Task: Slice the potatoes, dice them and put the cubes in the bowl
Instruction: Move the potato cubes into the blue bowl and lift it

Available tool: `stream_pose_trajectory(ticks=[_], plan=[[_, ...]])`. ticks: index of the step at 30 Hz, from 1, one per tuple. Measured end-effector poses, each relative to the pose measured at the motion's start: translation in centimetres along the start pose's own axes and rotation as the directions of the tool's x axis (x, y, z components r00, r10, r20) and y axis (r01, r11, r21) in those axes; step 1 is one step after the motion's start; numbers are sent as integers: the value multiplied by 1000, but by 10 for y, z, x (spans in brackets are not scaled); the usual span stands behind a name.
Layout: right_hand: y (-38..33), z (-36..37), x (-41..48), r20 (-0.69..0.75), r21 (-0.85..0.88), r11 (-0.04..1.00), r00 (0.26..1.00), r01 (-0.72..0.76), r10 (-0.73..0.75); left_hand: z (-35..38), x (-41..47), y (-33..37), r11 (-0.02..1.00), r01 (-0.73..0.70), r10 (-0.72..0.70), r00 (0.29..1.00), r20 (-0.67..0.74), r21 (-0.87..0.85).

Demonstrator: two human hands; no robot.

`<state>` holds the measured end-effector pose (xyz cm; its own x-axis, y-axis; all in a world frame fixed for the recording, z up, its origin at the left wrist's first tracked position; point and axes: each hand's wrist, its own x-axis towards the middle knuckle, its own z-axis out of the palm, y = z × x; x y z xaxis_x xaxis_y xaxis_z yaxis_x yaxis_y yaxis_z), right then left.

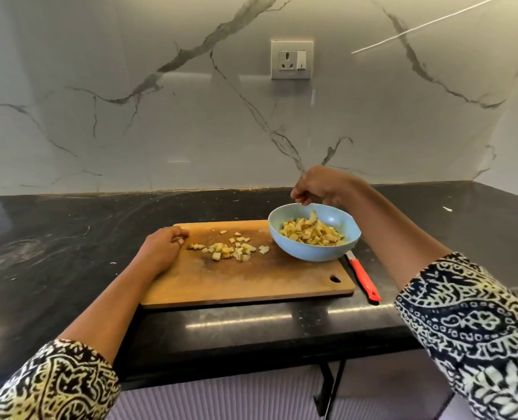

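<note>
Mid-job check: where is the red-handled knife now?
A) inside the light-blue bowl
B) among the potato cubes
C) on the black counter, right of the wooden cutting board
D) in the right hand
C: the red-handled knife lies on the black counter beside the wooden cutting board.

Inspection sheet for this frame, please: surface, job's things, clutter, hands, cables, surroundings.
Surface: black countertop, wooden cutting board lying on it.
Job's things: loose potato cubes on the board; tilted blue bowl with more cubes, over the board's right end; red-handled knife on the countertop right of the board.
Clutter: pale specks on the countertop.
Hands: left hand rests on the board beside the loose cubes, fingers curled; right hand grips the bowl's far rim.
Cables: nothing seen.
Surroundings: marble-look wall with a socket.
</note>
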<state>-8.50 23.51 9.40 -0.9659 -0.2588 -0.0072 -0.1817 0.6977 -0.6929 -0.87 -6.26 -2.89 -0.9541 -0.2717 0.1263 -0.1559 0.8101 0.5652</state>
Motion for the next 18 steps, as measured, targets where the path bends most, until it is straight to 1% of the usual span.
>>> stream_pose_trajectory(ticks=[1, 2, 3, 5, 6, 8, 9, 10, 11, 12, 14, 15, 16, 17, 18], plan=[[1, -1, 0, -42, 51, 998, 998, 38, -36, 0, 0, 0, 1000, 3, -3, 1000, 0, -2], [1, -1, -1, -70, 48, 996, 995, 73, -70, 0, 0, 0, 1000, 5, -5, 1000, 0, -4], [2, -1, -3, -68, -1, 996, 993, 94, -93, 0, 0, 0, 1000, 7, -7, 1000, -1, -3], [6, 2, -8, -48, -152, 979, 989, 134, -143, 0, 0, 1, 1000, 5, -5, 1000, -8, 0], [7, 4, -10, -103, -191, 969, 978, 159, -181, 0, 0, 1, 1000, 5, -5, 1000, -13, -1], [6, 9, -13, -276, -258, 942, 919, 213, -283, 1, 0, 1, 1000, 9, -9, 999, -31, -5], [3, 13, -17, -299, -336, 916, 898, 218, -323, 1, 0, 1, 1000, 16, -16, 999, -43, -6], [0, 20, -21, -263, -413, 887, 905, 207, -333, 1, -1, 1, 1000, 26, -27, 998, -52, -5], [-5, 27, -28, -204, -432, 877, 924, 212, -324, 0, -1, 0, 999, 37, -37, 998, -58, 1], [-10, 37, -37, -141, -396, 886, 937, 241, -318, 0, -1, 0, 999, 46, -46, 997, -64, 10], [-20, 62, -57, -34, -208, 921, 939, 329, -343, -1, -2, -2, 998, 58, -56, 996, -66, 28], [-21, 77, -66, 41, -136, 932, 942, 335, -332, 0, -3, -2, 998, 60, -57, 996, -66, 35], [-21, 93, -71, 129, -139, 937, 944, 322, -305, 0, -3, -3, 997, 60, -58, 996, -67, 40], [-17, 109, -71, 201, -216, 932, 947, 291, -249, 0, -3, -3, 997, 58, -55, 996, -66, 46], [-12, 122, -68, 234, -294, 922, 954, 251, -185, 0, -3, -4, 997, 56, -52, 996, -65, 54]])
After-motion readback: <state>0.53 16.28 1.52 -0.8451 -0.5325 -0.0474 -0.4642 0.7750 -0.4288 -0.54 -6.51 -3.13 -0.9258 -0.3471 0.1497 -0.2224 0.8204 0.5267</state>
